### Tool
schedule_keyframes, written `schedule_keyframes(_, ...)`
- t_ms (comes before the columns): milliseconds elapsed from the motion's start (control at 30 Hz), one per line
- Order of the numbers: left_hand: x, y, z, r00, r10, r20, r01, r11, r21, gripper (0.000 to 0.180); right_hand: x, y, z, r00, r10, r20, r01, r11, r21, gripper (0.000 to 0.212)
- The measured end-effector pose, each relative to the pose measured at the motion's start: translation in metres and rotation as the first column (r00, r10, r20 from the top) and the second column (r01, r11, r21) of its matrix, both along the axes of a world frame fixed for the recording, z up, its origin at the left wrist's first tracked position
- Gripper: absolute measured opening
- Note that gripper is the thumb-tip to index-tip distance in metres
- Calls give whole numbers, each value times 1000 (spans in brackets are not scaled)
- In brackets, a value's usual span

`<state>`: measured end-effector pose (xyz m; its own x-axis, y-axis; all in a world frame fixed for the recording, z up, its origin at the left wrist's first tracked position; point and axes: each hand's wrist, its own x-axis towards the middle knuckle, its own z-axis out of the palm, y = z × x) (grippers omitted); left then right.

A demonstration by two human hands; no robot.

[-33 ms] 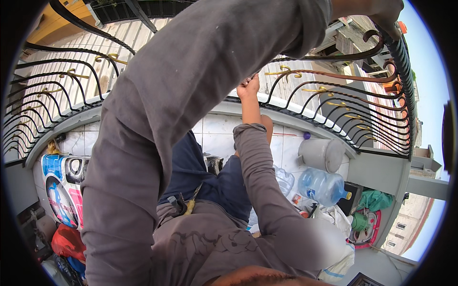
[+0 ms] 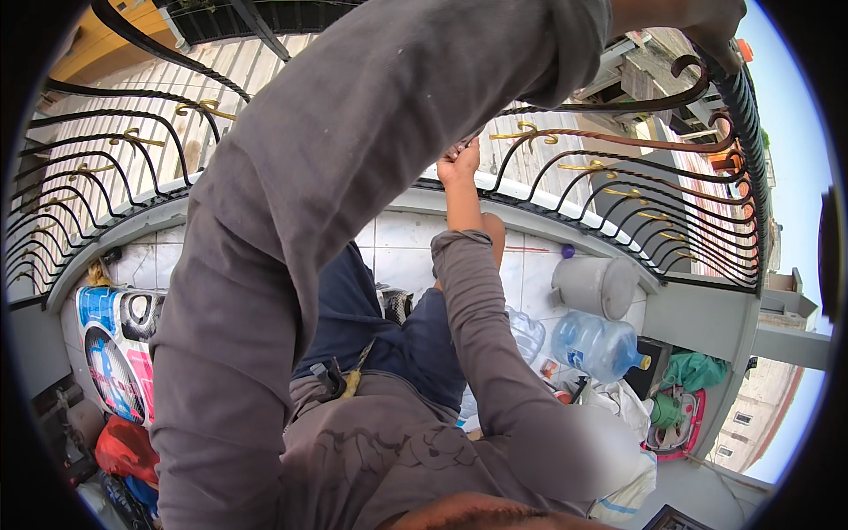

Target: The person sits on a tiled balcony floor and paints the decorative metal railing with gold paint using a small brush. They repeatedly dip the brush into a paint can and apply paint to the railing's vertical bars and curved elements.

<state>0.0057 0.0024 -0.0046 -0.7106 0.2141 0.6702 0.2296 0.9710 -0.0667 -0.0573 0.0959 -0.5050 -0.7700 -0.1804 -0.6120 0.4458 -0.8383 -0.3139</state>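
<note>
My left arm reaches across the view to the upper right. There my left hand is closed over the dark twisted top rail of the railing, its fingers partly in shadow. In front of my body, my right hand is held near the lower part of the railing with its fingers curled in. Part of this hand lies behind my left sleeve, so whatever it pinches is hidden or too small to name. Curved black bars with gold-coloured ornaments stand beside it, some of them reddish brown.
On the white tile floor to the right are a grey bucket, a blue water jug, a green cloth and a white sack. To the left lie a printed carton and a red bag. Rooftops show beyond the railing.
</note>
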Motion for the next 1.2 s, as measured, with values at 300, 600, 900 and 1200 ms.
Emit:
schedule_keyframes(300,-11,-1,-1,1000,-28,-11,29,999,21,68,16,-21,-16,992,97,83,-100,994,37,45)
schedule_keyframes(600,-9,3,-6,999,25,-35,-23,999,31,73,5,-20,-12,991,117,-58,-109,985,135,49)
schedule_keyframes(900,-4,-2,0,1000,-1,6,1,999,34,73,-6,-15,-14,995,87,-55,-81,991,102,48)
schedule_keyframes(1200,-5,2,-5,999,32,8,-32,999,36,73,11,-28,-14,986,153,73,-157,986,58,50)
